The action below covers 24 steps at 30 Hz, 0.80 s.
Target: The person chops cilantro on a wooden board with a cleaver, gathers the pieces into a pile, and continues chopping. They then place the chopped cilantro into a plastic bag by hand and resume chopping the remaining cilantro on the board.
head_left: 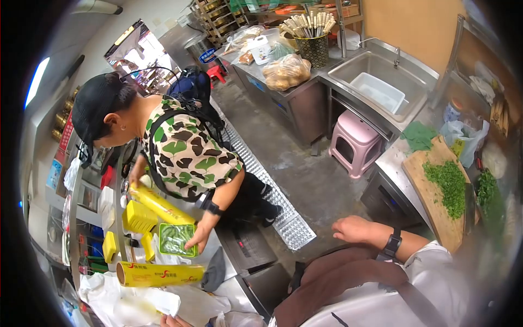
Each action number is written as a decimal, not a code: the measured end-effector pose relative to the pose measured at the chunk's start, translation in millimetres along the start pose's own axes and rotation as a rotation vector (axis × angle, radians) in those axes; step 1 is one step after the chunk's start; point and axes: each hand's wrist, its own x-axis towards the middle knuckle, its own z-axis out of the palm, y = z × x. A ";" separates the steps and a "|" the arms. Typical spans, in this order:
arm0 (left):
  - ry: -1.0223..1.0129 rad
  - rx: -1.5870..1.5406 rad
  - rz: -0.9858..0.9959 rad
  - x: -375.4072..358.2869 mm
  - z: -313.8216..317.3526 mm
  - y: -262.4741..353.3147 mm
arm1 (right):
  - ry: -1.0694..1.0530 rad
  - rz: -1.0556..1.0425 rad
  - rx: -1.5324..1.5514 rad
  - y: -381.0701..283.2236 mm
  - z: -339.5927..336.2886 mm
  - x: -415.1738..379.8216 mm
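Note:
My left hand (173, 321) shows only partly at the bottom edge, its fingers closed on a thin white sheet-like thing (165, 301), whose kind I cannot make out. White plastic bags (199, 305) lie around it on the counter. A yellow roll of cling film (160, 274) lies just beyond. My right hand (351, 229) hangs over the floor, fingers curled, with nothing visible in it. Across from me, a co-worker's hand (202, 234) holds a green tray (177, 240) of green vegetables under clear film. Their other hand is by a second yellow film roll (162, 204).
The co-worker (188, 147) stands at the counter on the left. Yellow baskets (140, 217) stand there. A pink stool (357, 143) is under the sink (381, 82). Chopped greens (449, 185) lie on a cutting board (438, 229) at right. A metal floor grate (294, 229) crosses the aisle.

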 end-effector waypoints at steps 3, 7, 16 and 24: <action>-0.228 -0.929 -0.294 -19.7 -55.1 45.2 | 0.006 -0.072 0.080 -1.0 -6.5 6.5; -0.089 -0.945 0.392 -15.5 -88.1 132.3 | -0.028 -0.270 0.319 -17.8 -14.7 29.7; -0.658 -1.470 0.400 -32.3 -79.1 282.9 | -0.165 -0.191 1.670 -10.3 -10.1 38.1; -1.411 -2.351 -0.568 -41.7 -58.2 358.7 | 0.263 -0.039 1.782 67.7 -45.0 -23.9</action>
